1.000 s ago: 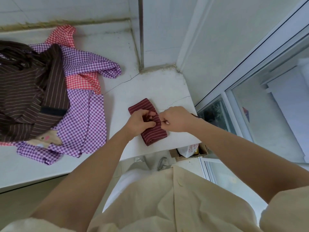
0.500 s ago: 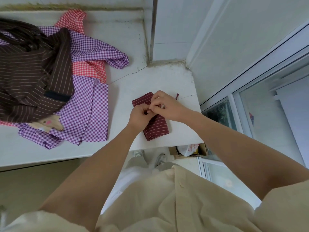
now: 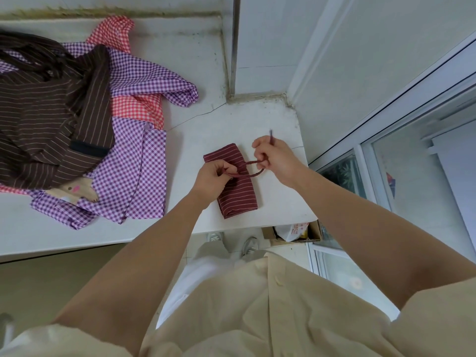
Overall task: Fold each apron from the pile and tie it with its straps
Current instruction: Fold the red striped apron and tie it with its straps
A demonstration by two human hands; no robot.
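Left hand [image 3: 213,177], right hand [image 3: 277,158] on straps [image 3: 258,173]; folded maroon apron [image 3: 238,199] beneath

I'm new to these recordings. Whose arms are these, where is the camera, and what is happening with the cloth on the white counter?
There is no machine here: a person works with two bare hands. Every picture comes from one wide-angle camera worn on the person's head and looking down, so the arms reach in from the bottom and straight edges look bent.

On the white counter lies a maroon striped apron, folded into a small bundle. The left hand grips its thin strap at the bundle. The right hand pinches the strap just beside it, and a loop of strap spans between them.

To the left lies the pile of unfolded aprons: brown striped on top, purple and red checked beneath. Below the counter edge a cardboard box stands on the floor.
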